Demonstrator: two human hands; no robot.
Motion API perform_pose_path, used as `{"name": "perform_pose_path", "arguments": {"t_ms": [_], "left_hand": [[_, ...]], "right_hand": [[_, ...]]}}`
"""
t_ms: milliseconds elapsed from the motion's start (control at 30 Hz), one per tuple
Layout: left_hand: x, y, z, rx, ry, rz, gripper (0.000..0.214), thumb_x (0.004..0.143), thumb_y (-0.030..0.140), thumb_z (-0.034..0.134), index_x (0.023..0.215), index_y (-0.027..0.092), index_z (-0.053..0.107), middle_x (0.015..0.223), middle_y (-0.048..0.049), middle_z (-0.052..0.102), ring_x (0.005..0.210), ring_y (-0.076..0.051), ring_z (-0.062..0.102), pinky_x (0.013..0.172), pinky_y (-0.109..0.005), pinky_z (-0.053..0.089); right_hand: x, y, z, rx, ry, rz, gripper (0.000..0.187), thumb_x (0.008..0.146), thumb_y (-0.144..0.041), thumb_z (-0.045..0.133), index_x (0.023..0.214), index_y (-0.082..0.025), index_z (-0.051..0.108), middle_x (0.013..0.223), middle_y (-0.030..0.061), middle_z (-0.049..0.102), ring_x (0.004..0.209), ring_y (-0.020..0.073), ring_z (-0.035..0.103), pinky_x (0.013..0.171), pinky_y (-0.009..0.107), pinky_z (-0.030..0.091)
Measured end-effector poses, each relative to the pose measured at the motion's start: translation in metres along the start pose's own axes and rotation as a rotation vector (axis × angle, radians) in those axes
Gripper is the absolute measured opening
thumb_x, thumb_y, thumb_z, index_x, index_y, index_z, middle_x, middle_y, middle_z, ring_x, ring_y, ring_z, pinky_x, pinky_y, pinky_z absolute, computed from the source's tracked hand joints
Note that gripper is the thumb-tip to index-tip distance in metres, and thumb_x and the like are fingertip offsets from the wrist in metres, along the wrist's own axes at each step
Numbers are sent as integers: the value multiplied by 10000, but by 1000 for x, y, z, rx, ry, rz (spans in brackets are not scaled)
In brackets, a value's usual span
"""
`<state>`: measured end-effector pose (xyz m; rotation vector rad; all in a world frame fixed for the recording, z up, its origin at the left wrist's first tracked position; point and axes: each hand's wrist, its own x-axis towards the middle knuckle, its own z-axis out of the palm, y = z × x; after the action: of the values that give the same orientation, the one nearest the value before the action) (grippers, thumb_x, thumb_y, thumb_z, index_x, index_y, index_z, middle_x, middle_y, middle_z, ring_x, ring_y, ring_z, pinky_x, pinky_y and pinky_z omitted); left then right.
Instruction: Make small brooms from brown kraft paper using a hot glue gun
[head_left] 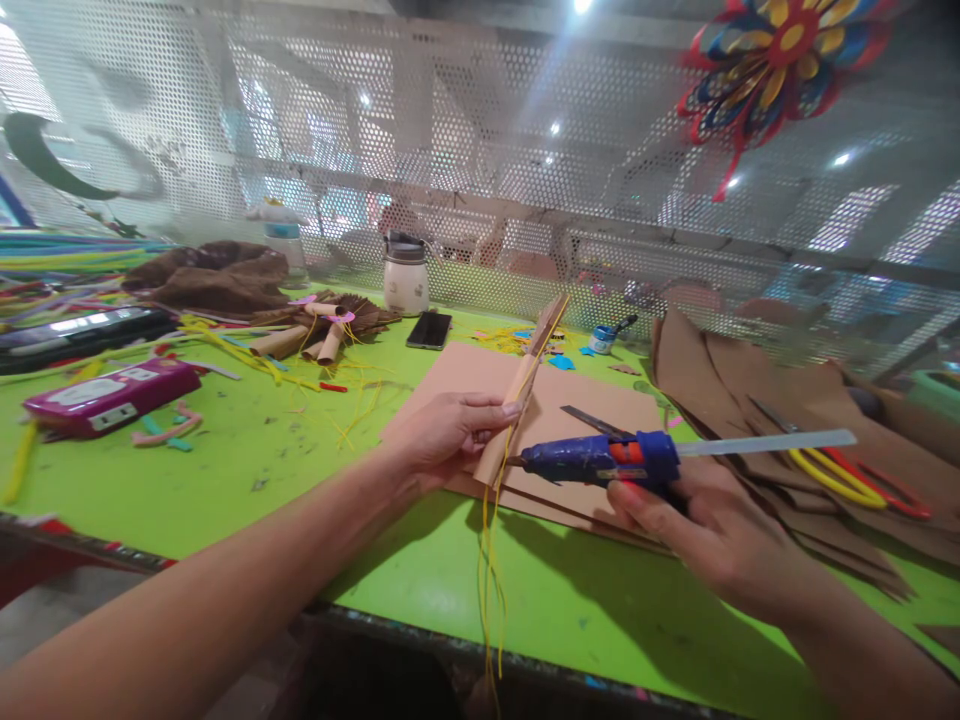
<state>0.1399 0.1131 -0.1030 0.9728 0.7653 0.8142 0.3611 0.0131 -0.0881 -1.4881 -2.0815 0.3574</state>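
Left hand [442, 435] pinches roll [525, 375]; right hand [712, 530] levels glue gun [600, 458], seemingly touching.

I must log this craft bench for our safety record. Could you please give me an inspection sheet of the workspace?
Surface: green table, littered with paper scraps.
Job's things: brown paper roll with yellow strands, blue glue gun, cardboard sheet beneath.
Clutter: pink case, phone, white jar, scissors, brown paper sheets.
Hands: left hand grips the roll; right hand grips the glue gun, nozzle at the roll.
Cables: nothing seen.
Surroundings: perforated panel behind the table; paper flower upper right.
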Motion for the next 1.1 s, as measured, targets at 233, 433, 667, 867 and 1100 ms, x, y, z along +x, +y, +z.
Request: {"name": "perform_pose_path", "arguments": {"t_ms": [233, 433, 667, 867, 1100], "left_hand": [[0, 0, -1, 39, 8, -7, 216, 664, 216, 779, 850, 124, 723, 610, 8, 599, 520, -61, 469, 517, -190, 388], [0, 1, 0, 40, 12, 6, 147, 687, 193, 755, 819, 134, 729, 554, 32, 557, 475, -46, 402, 486, -172, 360], [1, 1, -1, 49, 16, 6, 153, 684, 192, 755, 815, 119, 727, 570, 25, 574, 479, -44, 404, 487, -179, 350], [0, 1, 1, 21, 6, -27, 173, 684, 182, 755, 832, 105, 710, 627, -6, 617, 528, -68, 487, 512, -194, 386], [3, -2, -2, 45, -4, -3, 237, 634, 232, 802, 800, 95, 704, 611, 11, 580, 484, -33, 411, 455, -171, 284]], "right_hand": [[0, -7, -3, -6, -54, 13, 374, 888, -478, 470, 731, -195, 657, 630, 18, 618, 608, 172, 581, 562, 257, 485], [-2, -7, -3, -18, -46, 15, 359, 874, -484, 484, 752, -200, 666, 639, 17, 625, 615, 175, 582, 584, 267, 488], [-2, -4, -2, -15, -35, 8, 369, 881, -483, 477, 727, -192, 644, 651, 20, 630, 623, 174, 584, 578, 258, 480], [-1, -1, -3, 5, 9, -30, 324, 890, -461, 480, 890, -197, 668, 797, 33, 679, 751, 196, 621, 690, 279, 504], [1, 2, -1, -56, 76, 0, 391, 880, -517, 462, 713, -207, 632, 662, 26, 621, 645, 188, 573, 618, 283, 484]]}}
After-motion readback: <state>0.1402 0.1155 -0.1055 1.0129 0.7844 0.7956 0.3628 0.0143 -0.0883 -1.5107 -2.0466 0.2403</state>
